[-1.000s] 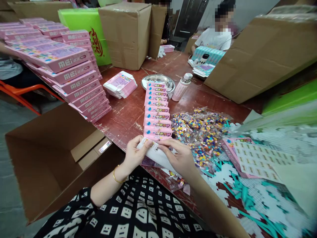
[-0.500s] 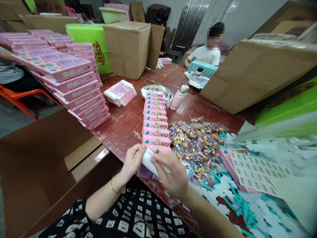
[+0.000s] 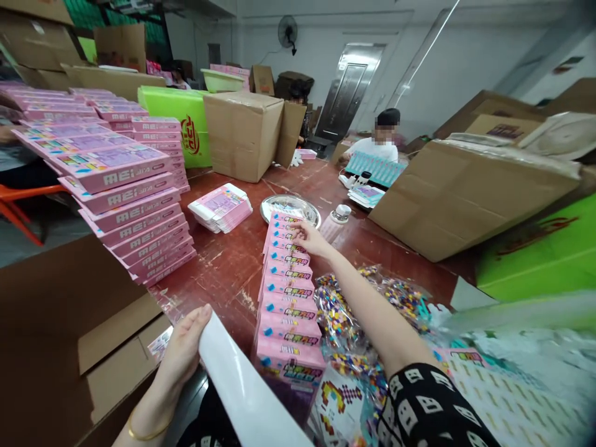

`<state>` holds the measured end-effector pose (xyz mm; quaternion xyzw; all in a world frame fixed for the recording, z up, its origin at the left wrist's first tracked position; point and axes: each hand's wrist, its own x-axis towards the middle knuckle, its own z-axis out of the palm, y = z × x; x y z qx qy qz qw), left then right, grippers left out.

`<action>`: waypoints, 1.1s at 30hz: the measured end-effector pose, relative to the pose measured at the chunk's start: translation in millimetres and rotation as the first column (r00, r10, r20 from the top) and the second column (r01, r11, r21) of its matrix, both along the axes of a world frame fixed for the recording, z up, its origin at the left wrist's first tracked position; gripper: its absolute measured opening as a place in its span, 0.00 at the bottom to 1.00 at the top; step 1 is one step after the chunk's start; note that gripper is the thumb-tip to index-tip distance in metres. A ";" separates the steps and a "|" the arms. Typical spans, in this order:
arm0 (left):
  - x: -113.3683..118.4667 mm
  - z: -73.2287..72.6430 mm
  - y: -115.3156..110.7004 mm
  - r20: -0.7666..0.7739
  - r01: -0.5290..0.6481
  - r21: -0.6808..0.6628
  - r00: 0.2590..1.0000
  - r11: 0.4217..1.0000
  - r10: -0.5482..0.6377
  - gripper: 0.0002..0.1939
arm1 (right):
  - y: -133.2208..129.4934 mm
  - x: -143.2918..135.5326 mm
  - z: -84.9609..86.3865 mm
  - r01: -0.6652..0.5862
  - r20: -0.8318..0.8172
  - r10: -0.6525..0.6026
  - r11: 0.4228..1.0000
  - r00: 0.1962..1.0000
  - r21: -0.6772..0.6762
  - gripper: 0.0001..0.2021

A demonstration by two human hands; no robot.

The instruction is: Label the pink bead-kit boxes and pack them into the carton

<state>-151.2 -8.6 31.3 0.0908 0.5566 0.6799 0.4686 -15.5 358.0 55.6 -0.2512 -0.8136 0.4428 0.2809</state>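
Note:
My left hand (image 3: 185, 340) is closed on one end of a long white sheet (image 3: 249, 388), which slants down toward my lap. Ahead, my right hand (image 3: 311, 239) is stretched over the far part of a row of pink boxes (image 3: 285, 292); its fingers are bent and apart, touching or just above the boxes. Whether the fingertips rest on a box is hard to make out. Just beyond them lies a round metal plate (image 3: 310, 212) with small pieces in it. Under my right forearm are clear bags of colourful beads (image 3: 338, 316) and a printed pattern card (image 3: 338, 400).
Tall stacks of pink boxes (image 3: 135, 202) stand left, above an open carton (image 3: 41, 347). A flat pile of boxes (image 3: 221, 208), a bottle (image 3: 336, 222) and large cartons (image 3: 242, 133) occupy the table. Sticker sheets (image 3: 516, 397) lie right. A co-worker (image 3: 379, 149) sits across.
My right hand has let go of the white sheet and moved forward to the far boxes. My left hand has shifted left with the sheet, now stretched out longer. The view has tilted up.

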 end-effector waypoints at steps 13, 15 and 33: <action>-5.0 0.3 23.0 0.026 -0.029 -0.036 0.999 0.999 0.030 0.26 | 49.7 -7.0 -23.5 0.084 0.094 -0.102 0.981 0.990 0.176 0.06; -5.1 1.0 23.7 0.023 -0.036 -0.044 0.999 0.998 0.037 0.26 | 54.8 -13.0 -23.5 0.052 0.164 -0.081 0.984 0.983 0.171 0.07; 41.4 26.8 14.1 -0.513 0.260 0.067 0.837 0.963 -0.191 0.22 | -172.2 48.5 64.2 -0.218 0.138 0.250 0.952 0.958 -0.215 0.21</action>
